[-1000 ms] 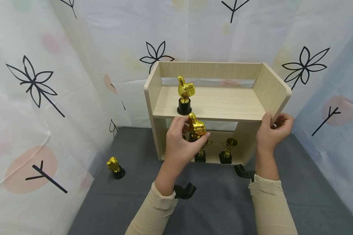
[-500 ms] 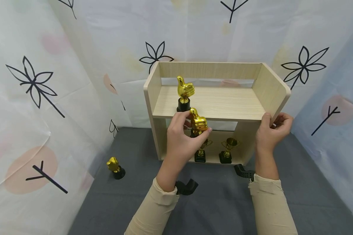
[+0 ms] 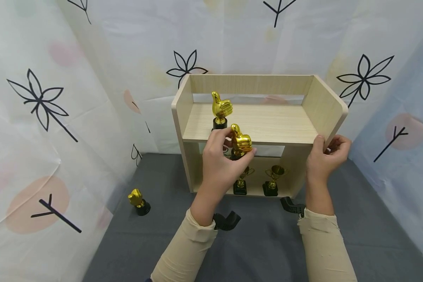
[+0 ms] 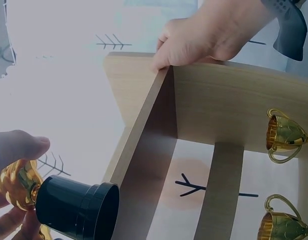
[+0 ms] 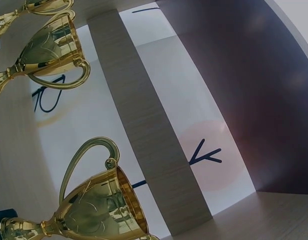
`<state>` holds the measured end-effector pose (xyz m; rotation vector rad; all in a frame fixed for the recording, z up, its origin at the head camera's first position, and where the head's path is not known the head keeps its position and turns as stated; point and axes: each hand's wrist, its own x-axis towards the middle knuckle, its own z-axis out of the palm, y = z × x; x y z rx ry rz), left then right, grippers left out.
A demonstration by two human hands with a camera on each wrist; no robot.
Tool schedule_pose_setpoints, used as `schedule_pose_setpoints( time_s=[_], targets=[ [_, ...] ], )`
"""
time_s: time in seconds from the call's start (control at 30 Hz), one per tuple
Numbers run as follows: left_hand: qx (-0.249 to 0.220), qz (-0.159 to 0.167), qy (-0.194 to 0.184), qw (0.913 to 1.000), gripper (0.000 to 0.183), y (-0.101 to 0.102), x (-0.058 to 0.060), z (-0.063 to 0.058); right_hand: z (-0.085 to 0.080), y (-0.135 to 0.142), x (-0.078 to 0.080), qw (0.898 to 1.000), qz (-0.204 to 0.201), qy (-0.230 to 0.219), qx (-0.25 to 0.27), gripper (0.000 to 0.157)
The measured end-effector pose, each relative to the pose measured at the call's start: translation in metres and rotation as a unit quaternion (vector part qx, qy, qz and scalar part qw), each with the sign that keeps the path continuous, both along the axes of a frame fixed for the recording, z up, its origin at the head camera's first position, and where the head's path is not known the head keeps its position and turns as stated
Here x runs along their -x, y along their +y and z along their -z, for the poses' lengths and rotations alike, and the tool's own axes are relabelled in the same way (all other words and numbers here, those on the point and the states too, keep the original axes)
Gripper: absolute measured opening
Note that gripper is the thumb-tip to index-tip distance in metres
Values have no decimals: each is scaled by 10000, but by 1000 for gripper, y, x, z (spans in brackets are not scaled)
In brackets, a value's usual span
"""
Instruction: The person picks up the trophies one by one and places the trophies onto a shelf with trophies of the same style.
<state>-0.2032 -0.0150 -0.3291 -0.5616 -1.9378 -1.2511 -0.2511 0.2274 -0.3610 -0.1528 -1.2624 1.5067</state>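
Observation:
My left hand (image 3: 220, 162) grips a gold thumbs-up trophy (image 3: 243, 143) by its gold part, in front of the upper board's front edge. In the left wrist view, the trophy's black round base (image 4: 68, 205) points toward the shelf, beside that board. My right hand (image 3: 326, 156) holds the right side of the small wooden shelf (image 3: 268, 123), where the upper board meets the side panel. Another thumbs-up trophy (image 3: 221, 107) stands on the upper board toward the left, its base partly hidden by my left hand.
A third thumbs-up trophy (image 3: 139, 201) stands on the grey table cloth (image 3: 264, 239) at left. Gold two-handled cup trophies, including a right-hand cup (image 3: 273, 181) and a middle cup (image 3: 240, 185), stand on the lower board. Patterned cloth (image 3: 246, 43) hangs behind.
My left hand has raised the thumbs-up trophy and shifted it slightly right, nearer the upper board's level. My right hand keeps its hold on the shelf.

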Motion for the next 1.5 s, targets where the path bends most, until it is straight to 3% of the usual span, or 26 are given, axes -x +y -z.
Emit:
schedule_pose_setpoints(
  time_s=[0.23, 0.5, 0.77, 1.1, 1.5],
  targets=[
    [-48, 62, 65, 9999, 59, 3, 3, -3, 0, 0, 2, 9998, 90, 148, -117, 20],
    [-25, 7, 163, 9999, 60, 5, 4, -8, 6, 3, 6, 10000, 71, 45, -54, 16],
    [-7, -7, 252, 9997, 59, 10, 11, -7, 2, 1, 1, 10000, 64, 2, 40, 16],
    [15, -54, 242, 9997, 59, 16, 19, -8, 4, 1, 2, 9999, 86, -60, 16, 14],
    [10, -82, 223, 9997, 61, 20, 20, -15, 2, 0, 1, 9999, 110, 25, -72, 18]
  ],
)
